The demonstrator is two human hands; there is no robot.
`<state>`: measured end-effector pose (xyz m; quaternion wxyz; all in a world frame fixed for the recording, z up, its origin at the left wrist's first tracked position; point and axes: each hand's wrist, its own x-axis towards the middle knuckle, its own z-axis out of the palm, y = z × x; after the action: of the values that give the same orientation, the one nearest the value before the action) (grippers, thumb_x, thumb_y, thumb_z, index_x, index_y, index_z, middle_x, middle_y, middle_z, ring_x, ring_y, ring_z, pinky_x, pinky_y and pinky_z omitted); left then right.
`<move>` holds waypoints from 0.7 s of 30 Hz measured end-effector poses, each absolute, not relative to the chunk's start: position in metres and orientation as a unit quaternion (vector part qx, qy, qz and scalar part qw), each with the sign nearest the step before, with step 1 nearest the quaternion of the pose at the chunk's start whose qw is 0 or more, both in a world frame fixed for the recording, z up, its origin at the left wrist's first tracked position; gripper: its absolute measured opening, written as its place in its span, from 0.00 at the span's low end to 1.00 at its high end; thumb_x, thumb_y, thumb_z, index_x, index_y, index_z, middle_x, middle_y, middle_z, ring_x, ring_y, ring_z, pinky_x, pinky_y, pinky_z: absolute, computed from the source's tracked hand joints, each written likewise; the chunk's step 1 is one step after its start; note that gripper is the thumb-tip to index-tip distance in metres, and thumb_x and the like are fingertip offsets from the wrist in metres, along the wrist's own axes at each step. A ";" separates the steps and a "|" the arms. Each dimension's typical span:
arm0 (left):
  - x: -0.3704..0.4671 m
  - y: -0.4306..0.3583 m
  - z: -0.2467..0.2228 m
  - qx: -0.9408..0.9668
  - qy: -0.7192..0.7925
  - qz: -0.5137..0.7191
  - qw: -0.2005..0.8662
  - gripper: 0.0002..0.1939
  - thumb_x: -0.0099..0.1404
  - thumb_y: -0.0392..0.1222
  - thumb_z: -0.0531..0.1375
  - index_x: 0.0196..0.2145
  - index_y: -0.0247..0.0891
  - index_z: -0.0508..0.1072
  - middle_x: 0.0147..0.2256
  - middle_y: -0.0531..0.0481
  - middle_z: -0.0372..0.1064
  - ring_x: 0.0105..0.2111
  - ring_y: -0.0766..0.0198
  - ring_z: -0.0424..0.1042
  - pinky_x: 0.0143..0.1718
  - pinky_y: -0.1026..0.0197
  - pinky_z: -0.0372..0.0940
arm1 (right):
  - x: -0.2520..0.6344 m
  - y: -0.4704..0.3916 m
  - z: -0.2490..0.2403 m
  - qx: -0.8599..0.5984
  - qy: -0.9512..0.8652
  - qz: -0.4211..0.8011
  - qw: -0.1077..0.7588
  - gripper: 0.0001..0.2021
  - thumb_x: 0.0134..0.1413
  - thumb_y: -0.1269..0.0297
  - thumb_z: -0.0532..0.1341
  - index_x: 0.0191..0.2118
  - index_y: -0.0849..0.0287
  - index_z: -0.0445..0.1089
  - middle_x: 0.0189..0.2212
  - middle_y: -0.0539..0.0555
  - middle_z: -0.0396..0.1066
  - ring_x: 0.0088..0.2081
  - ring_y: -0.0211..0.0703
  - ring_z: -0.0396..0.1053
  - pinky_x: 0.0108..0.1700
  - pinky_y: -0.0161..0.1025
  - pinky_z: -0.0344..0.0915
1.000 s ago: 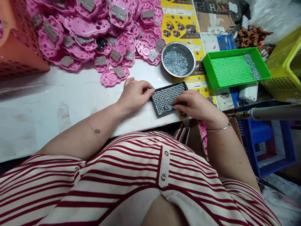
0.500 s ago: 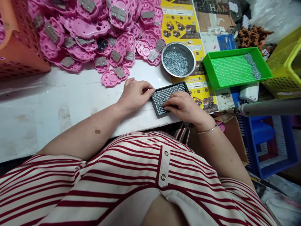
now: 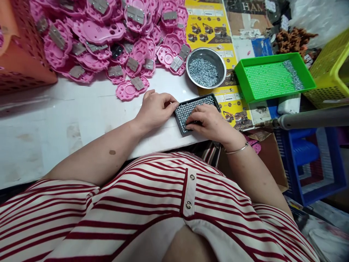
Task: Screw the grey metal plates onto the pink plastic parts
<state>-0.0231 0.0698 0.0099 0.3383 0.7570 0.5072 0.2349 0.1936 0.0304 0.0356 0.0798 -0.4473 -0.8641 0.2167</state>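
Observation:
A small black tray (image 3: 178,122) lies near the table's front edge, its grid of holes filled with small silvery screws (image 3: 191,107). At its left corner my left hand (image 3: 158,109) pinches the rim between thumb and fingers. My right hand (image 3: 208,122) is over the tray, its fingers curled down among loose screws; whatever is between the fingertips is hidden. Just behind the tray stands a round metal bowl (image 3: 224,74) holding many more screws. A pink plastic shell (image 3: 128,91) with a metal plate lies beyond my left hand.
A heap of pink shells (image 3: 100,32) covers the back left, beside an orange basket (image 3: 27,62). To the right are a green tray (image 3: 272,96) with screws at one end, a yellow basket (image 3: 327,72) and a powered screwdriver (image 3: 308,120). A blue crate (image 3: 332,163) stands lower right.
My right hand has shifted slightly left within the tray. The left hand keeps its place on the rim. The powered screwdriver's tip reaches a little further left.

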 end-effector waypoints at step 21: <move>-0.023 0.070 0.011 0.755 0.512 0.230 0.340 0.11 0.67 0.45 0.57 0.37 0.41 0.79 0.37 0.50 0.80 0.37 0.58 0.74 0.65 0.43 0.50 | 0.192 0.028 0.033 -0.477 -0.843 0.212 0.132 0.15 0.59 0.51 0.62 0.39 0.58 0.76 0.33 0.55 0.72 0.39 0.45 0.65 0.44 0.43 0.57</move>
<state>-0.0231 0.0696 0.0112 0.3400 0.7547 0.5115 0.2304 0.1920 0.0284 0.0326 0.1324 -0.4766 -0.8428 0.2120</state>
